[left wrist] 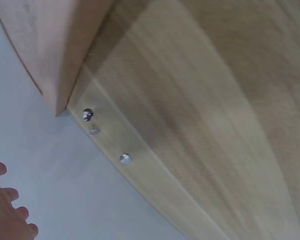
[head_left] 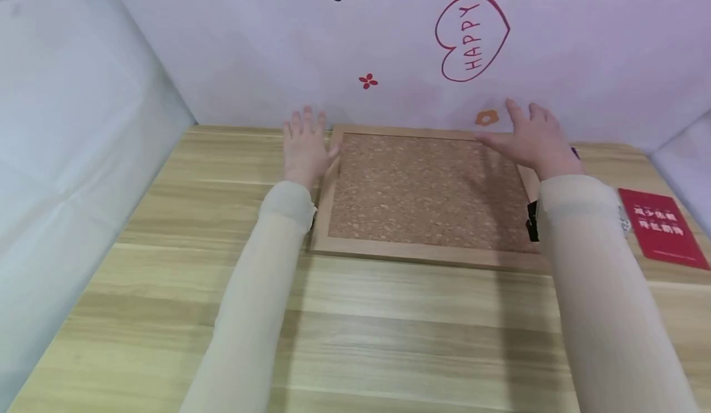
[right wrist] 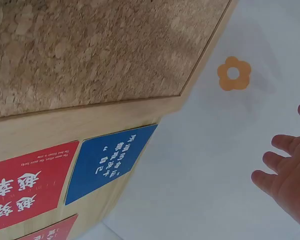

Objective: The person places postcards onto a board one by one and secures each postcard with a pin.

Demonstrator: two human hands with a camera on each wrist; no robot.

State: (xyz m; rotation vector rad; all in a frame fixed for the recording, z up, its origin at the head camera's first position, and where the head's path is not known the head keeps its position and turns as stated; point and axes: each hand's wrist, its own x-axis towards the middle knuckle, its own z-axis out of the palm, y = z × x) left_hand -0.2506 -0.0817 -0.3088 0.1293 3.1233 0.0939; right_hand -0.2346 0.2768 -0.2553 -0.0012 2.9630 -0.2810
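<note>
A cork board with a pale wooden frame lies on the table against the back wall sheet. My left hand is at its far left corner, fingers outstretched and thumb overlapping the frame. At the far right corner is my right hand, fingers spread and thumb over the frame's top edge; neither hand holds anything. The left wrist view shows the frame corner and several metal thumbtacks beside it. In the right wrist view, a blue card and a red card lie beside the frame.
Another red card lies on the table at the right. A black object shows by the right sleeve. White printed sheeting rises behind and at the sides.
</note>
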